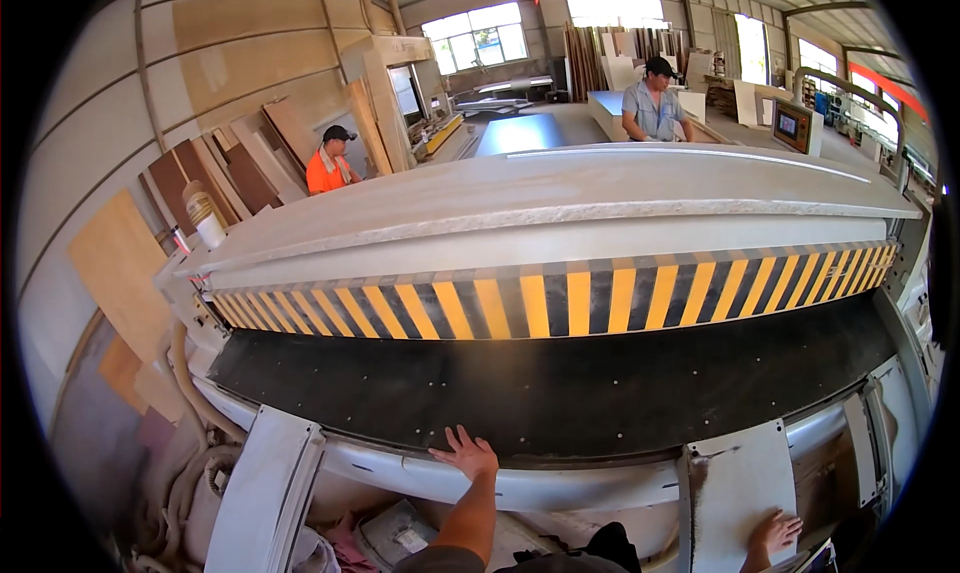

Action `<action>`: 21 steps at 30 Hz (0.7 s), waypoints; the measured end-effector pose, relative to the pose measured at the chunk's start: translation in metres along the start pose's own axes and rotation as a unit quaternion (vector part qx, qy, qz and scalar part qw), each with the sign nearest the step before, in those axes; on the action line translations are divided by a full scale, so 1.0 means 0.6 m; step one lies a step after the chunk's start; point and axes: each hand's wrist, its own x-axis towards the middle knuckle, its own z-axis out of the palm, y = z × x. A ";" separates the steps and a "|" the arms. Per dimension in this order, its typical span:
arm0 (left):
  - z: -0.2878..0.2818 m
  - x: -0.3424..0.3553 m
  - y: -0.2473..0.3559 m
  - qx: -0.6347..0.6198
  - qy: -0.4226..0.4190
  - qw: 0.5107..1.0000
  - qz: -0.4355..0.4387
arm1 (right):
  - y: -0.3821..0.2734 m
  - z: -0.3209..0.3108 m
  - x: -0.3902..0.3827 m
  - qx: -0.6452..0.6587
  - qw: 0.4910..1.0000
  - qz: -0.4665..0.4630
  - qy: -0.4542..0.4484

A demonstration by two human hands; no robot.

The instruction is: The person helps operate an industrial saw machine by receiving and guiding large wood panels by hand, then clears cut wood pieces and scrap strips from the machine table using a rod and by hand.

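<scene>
My left hand (467,454) lies with its fingers spread at the front edge of a long black bed (560,393) dotted with small pale spots. It holds nothing. Farther right, my right hand (776,533) rests flat with fingers stretched out on a pale grey support table (745,478) that juts toward me. Behind the bed, a guard with yellow and black stripes (570,301) runs across the whole width of the large machine, below its dusty grey cover (540,198).
Another support table (262,483) juts out at left, near coiled hoses (185,483). A bottle (205,215) stands on the machine's left end. Beyond are a person in orange (328,168), a person in a grey shirt (652,111), a control screen (795,125) and leaning boards (215,168).
</scene>
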 end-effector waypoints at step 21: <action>-0.002 0.001 -0.001 -0.007 0.004 1.000 0.004 | -0.031 -0.093 -0.018 -0.065 0.985 0.095 -0.128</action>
